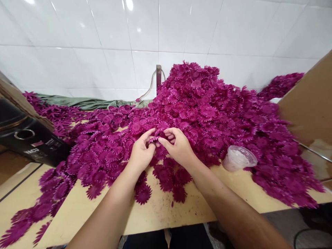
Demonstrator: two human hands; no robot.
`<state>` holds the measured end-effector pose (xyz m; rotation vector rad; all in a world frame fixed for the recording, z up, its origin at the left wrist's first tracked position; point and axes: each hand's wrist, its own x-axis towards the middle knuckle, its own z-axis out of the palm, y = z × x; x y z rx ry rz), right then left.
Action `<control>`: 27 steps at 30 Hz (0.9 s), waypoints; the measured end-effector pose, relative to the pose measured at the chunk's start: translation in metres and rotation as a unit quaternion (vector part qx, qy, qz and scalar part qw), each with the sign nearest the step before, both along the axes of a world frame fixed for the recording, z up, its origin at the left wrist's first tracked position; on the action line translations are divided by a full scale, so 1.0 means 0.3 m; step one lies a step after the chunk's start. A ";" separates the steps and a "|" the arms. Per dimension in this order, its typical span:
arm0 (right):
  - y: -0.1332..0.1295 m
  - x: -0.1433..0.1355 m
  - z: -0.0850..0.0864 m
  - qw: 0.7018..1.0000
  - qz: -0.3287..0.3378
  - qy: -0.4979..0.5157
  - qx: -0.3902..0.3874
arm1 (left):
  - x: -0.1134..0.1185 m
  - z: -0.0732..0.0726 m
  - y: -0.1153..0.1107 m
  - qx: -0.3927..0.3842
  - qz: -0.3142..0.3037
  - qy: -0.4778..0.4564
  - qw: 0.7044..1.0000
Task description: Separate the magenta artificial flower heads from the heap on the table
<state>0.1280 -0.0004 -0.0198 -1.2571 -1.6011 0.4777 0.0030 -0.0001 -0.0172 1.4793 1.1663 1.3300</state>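
Observation:
Between my two hands is a small magenta artificial flower [155, 139], seen nearly edge-on. My left hand [143, 149] pinches its left side with thumb and fingers. On the other side, my right hand [178, 144] grips it between thumb and curled fingers. Parts of the flower are hidden behind my fingertips. Both hands are just above a spread of loose magenta flowers [111, 138], which rises into a tall heap [199, 100] behind and to the right.
A clear plastic cup [240, 158] with whitish contents stands right of my right arm. At the left is a black canister [33, 138]; at the right, a cardboard box [308, 107]. Green cloth [77, 101] lies along the tiled wall [145, 27]. The wooden tabletop [155, 216] ends near my lap.

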 end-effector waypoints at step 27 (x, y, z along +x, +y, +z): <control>-0.078 0.000 0.009 0.996 0.064 0.019 -0.063 | 0.044 -0.055 -0.017 -0.064 -0.064 -0.043 0.995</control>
